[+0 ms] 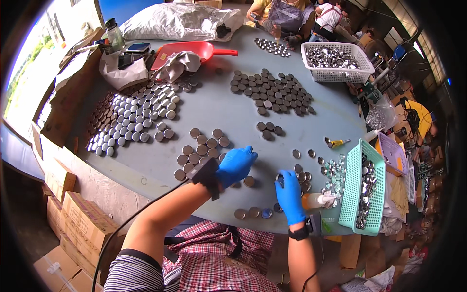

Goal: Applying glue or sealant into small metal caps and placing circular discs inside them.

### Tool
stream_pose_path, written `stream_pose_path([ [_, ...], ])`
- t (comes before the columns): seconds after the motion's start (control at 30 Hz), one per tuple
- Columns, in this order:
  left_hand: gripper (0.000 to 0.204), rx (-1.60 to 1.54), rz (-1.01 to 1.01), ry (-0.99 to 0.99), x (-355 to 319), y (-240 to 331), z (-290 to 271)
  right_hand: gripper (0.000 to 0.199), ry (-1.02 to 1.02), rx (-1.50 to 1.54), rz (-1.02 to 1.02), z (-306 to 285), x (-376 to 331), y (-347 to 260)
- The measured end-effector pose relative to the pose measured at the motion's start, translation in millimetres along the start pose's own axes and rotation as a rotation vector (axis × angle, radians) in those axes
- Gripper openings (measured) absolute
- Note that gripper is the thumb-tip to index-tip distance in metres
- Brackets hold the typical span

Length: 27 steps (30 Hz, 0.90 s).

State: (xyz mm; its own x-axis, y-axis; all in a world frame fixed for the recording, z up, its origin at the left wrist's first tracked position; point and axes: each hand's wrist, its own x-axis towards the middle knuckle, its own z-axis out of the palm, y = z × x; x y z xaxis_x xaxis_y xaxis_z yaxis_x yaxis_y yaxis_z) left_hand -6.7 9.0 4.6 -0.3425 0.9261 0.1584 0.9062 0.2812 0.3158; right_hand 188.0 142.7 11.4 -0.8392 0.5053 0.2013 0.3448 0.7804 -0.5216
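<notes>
My left hand (237, 165), in a blue glove, is over the table beside a loose group of round metal caps (201, 150). Its fingers are drawn together; whatever they hold, if anything, is hidden. My blue-gloved right hand (291, 197) is closed on a small round metal cap (279, 179) at its fingertips. Several shiny caps (305, 177) lie just right of that hand. Close to its wrist lies a squeeze bottle (313, 200) with orange liquid. Along the near edge sits a short row of caps (254, 212), one of them blue.
A green basket (343, 214) of metal parts stands at right, with a yellow-handled screwdriver (336, 142) behind. Dark caps (272, 92) and silver caps (134, 117) cover large patches. Farther back are a red dustpan (187, 48) and a white basket (338, 75). A person works across the table.
</notes>
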Motion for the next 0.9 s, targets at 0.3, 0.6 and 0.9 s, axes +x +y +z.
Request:
stream_pose_path([
  [0.3, 0.025, -0.349, 0.120, -0.079, -108.0, 59.5, -21.2, 0.036, -0.066, -0.007, 0.036, -42.5, -78.7, -17.4],
  [0.6, 0.023, -0.139, 0.152, -0.093, -140.4, 63.9, -1.9, 0.036, -0.164, -0.248, -0.074, -38.5, -87.4, -9.1],
  [0.9, 0.031, -0.143, 0.023, -0.024, -130.9, 58.3, -5.5, 0.019, -0.169, -0.035, 0.232, -33.9, -58.0, -18.2],
])
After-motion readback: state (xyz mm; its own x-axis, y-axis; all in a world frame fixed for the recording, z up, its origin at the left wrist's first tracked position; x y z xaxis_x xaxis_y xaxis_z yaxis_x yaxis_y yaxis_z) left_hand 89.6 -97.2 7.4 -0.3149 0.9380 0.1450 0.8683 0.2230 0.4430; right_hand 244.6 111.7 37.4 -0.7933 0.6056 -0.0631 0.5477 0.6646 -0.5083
